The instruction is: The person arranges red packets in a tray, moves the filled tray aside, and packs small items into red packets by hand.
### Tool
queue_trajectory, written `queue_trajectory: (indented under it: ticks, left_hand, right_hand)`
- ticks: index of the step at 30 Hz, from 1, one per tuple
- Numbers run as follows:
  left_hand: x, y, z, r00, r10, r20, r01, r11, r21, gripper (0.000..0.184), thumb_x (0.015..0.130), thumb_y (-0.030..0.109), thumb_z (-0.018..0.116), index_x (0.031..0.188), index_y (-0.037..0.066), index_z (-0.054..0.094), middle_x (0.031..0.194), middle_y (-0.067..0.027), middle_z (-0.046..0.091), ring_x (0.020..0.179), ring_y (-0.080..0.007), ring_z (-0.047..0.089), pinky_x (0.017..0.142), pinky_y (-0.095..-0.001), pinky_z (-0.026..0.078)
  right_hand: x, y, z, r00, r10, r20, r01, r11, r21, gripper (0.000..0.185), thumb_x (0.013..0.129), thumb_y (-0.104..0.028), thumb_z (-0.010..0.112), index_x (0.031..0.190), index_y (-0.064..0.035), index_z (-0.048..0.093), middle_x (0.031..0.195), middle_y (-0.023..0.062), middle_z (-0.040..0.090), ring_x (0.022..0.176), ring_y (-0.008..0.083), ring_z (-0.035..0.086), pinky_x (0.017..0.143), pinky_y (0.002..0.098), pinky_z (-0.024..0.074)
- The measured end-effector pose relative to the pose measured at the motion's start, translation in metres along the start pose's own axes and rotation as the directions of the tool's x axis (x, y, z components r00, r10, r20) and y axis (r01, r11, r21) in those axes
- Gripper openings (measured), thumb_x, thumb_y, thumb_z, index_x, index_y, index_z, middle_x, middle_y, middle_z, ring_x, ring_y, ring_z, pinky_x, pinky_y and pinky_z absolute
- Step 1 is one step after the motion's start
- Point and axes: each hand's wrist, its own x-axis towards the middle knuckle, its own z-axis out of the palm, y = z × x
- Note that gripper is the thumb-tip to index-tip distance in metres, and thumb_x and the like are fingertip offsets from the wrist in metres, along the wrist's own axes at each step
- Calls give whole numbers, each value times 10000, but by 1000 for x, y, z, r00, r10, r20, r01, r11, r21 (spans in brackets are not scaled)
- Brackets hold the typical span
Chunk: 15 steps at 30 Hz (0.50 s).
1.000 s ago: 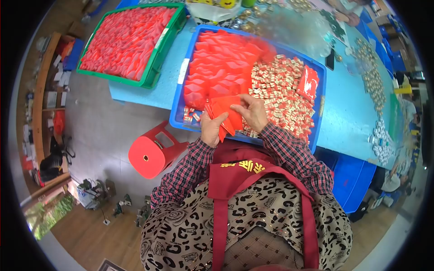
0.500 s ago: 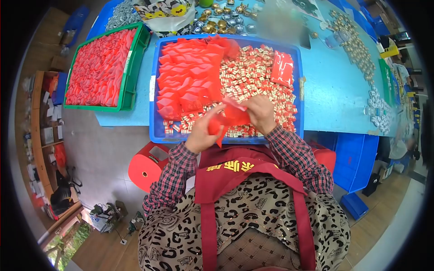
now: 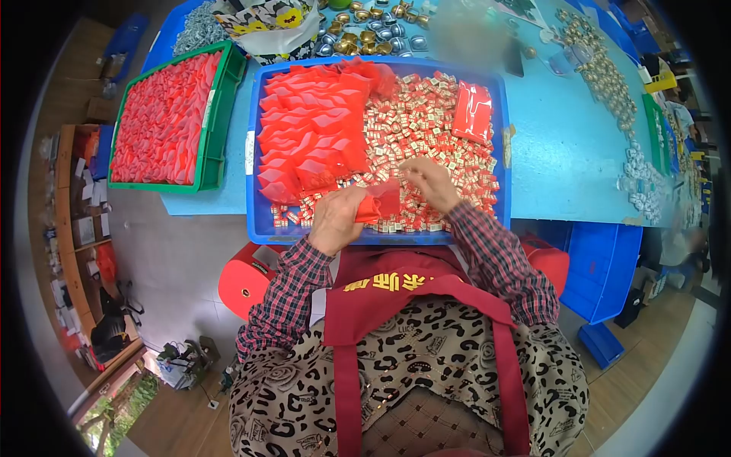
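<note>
My left hand [image 3: 336, 218] is closed around red pouches [image 3: 368, 210] at the front of a blue tray [image 3: 250, 194]. A sheer red flap stands out to the right of that hand. My right hand [image 3: 431, 185] is over the small red-and-white pieces [image 3: 426, 122], its fingers bent together and pointing left; anything between the fingertips is too small to make out. Rows of filled red pouches [image 3: 312, 122] cover the tray's left half. A shiny red packet [image 3: 472, 113] lies on the pieces at the back right.
A green crate [image 3: 215, 129] of red pouches stands left on the blue table [image 3: 556, 152]. Gold and silver bells [image 3: 369, 34] lie behind the tray, more [image 3: 609, 84] at the right. Below are red stools [image 3: 245, 280] and a blue bin [image 3: 601, 266].
The view has shifted, so the tray appears further left. My hands have moved apart; the left keeps the red pouches, while the right has let go of them and is over the small pieces.
</note>
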Motion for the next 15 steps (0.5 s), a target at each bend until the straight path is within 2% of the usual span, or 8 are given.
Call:
queue_trajectory:
  ticks: [2, 3, 7, 8, 10, 12, 13, 15]
  left_hand:
    - [2, 1, -3, 994, 64, -88, -56, 994, 92, 343, 647, 37, 684, 980, 75, 611, 872, -84, 642, 751, -308, 616, 685, -363, 488]
    - [2, 1, -4, 994, 63, -88, -55, 994, 95, 343, 647, 37, 684, 980, 75, 611, 872, -84, 642, 751, -308, 616, 685, -363, 488]
    - [-1, -2, -5, 993, 78, -94, -60, 982, 176, 380, 632, 32, 677, 1004, 81, 614, 879, -80, 636, 765, -299, 612, 702, -358, 484]
    - [-3, -3, -5, 993, 71, -99, -52, 983, 177, 380, 632, 32, 677, 1004, 81, 614, 879, -80, 636, 765, -299, 612, 702, -358, 484]
    - [-6, -6, -4, 995, 47, -91, -30, 983, 183, 385, 631, 29, 672, 1008, 80, 611, 885, -81, 635, 768, -297, 612, 703, -360, 482]
    - [-5, -11, -6, 996, 26, -91, -8, 981, 192, 391, 629, 26, 668, 1012, 79, 609, 890, -82, 633, 771, -294, 611, 704, -361, 480]
    - [-6, -12, -7, 995, 16, -97, 3, 981, 192, 391, 629, 26, 668, 1012, 79, 609, 890, -82, 633, 771, -294, 611, 704, -361, 480]
    - [-5, -10, -8, 994, 41, -105, -23, 986, 165, 379, 635, 26, 656, 1004, 73, 588, 865, -90, 617, 756, -304, 601, 694, -374, 470]
  right_hand:
    - [22, 35, 0, 964, -172, -203, 55, 876, -479, 179, 847, -104, 633, 1011, -64, 691, 1003, 63, 685, 741, 209, 591, 663, 287, 496]
    - [29, 42, 1, 964, -173, -203, 56, 877, -477, 179, 847, -104, 633, 1011, -64, 691, 1003, 63, 685, 741, 209, 591, 663, 287, 496]
    - [52, 56, 12, 959, 252, 129, 0, 455, -891, 152, 856, -101, 654, 999, -66, 690, 957, 62, 682, 714, 187, 587, 628, 301, 495]
    - [54, 49, 11, 959, 249, 137, 9, 456, -890, 152, 856, -101, 654, 999, -66, 690, 957, 62, 682, 714, 187, 587, 628, 301, 495]
    - [52, 25, 3, 935, 354, 29, -267, 754, -600, 155, 837, -104, 684, 986, -62, 688, 935, 62, 681, 701, 184, 584, 628, 308, 496]
    - [55, -7, -7, 874, 486, -14, -481, 860, -168, 165, 818, -107, 714, 973, -58, 685, 912, 62, 679, 687, 182, 582, 627, 315, 497]
    - [55, -23, -6, 875, 483, -3, -477, 862, -171, 165, 818, -107, 714, 973, -58, 685, 912, 62, 679, 687, 182, 582, 627, 315, 497]
    - [48, -59, -1, 942, 305, 140, -314, 949, 43, 191, 792, -113, 740, 966, -58, 684, 897, 53, 678, 674, 183, 577, 622, 314, 493]
